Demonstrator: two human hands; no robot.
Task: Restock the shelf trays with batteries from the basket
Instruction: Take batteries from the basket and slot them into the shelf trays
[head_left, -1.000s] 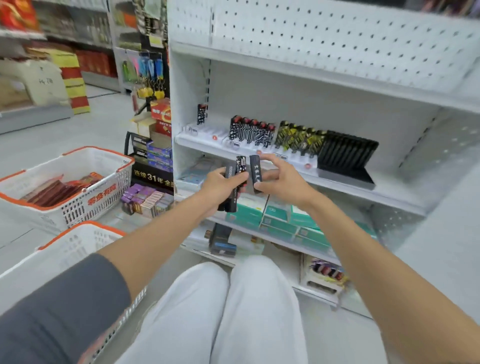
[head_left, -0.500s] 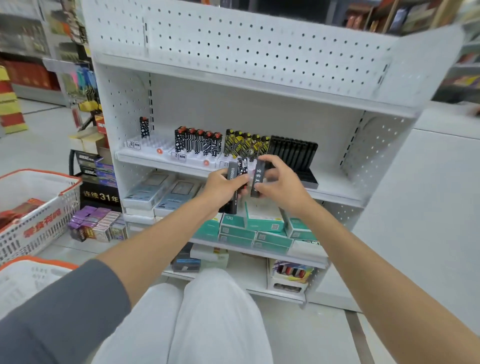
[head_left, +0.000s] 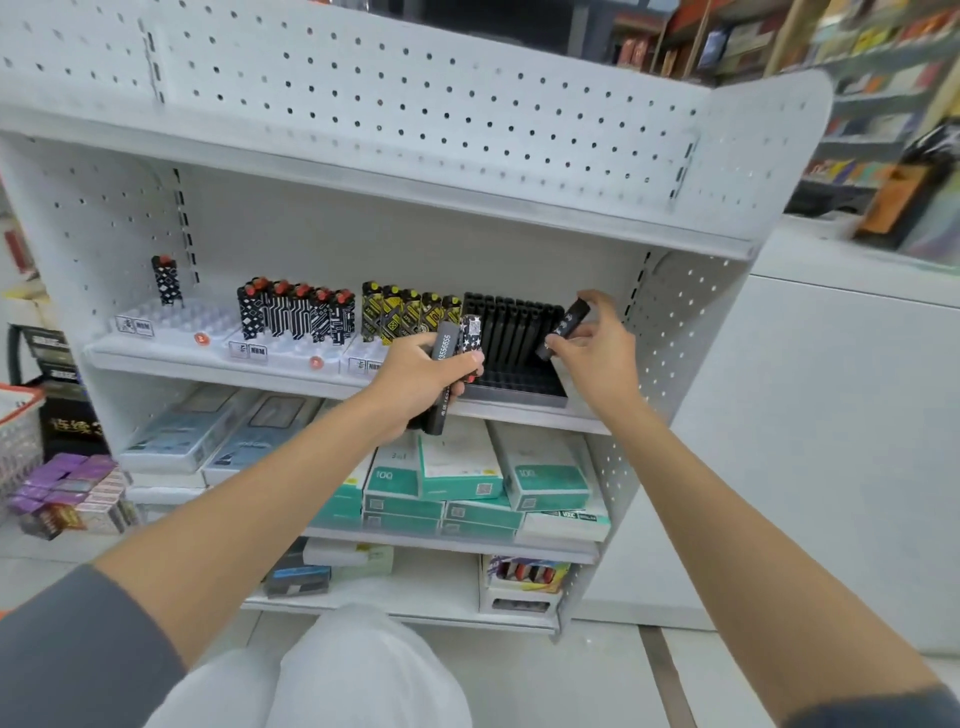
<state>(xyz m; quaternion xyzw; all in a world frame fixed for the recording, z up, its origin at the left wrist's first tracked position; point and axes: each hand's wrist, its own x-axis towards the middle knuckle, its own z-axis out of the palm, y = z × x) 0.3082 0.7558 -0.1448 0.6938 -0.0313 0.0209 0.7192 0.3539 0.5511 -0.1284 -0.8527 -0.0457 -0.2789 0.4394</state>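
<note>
– Batteries (head_left: 296, 312) line the back of the shelf (head_left: 332, 382), with plenty of bare sockets in front. How's the restock going?

– Partway at best, I'd say. Biggest things first: three white trays (head_left: 176, 322) sit side by side, with a black tray (head_left: 514, 387) at the right end. The left white one holds a lone stick (head_left: 166, 280). The next has only that black-and-white back row, and the third only a yellow row (head_left: 405, 312).

– And the black one?

– Black sticks (head_left: 514, 327) fill its rear rows, and the front sockets are open. That looks like the tray being fed right now.

– Hands?

– The right hand (head_left: 597, 358) pinches one black battery (head_left: 563, 330) between thumb and fingertips. It's tilted, just above the right end of the black tray and not seated yet. The left hand (head_left: 421, 374) is curled round a bundle (head_left: 441, 384) of a few more, held in front of that tray's left edge.

– The basket?

– Only a sliver of it (head_left: 18, 431) shows at the far left, well apart from the shelf. I can't tell what's in it.

– So what's left?

– This battery goes in first, then the bundle. After that, every tray has front rows waiting.
</note>
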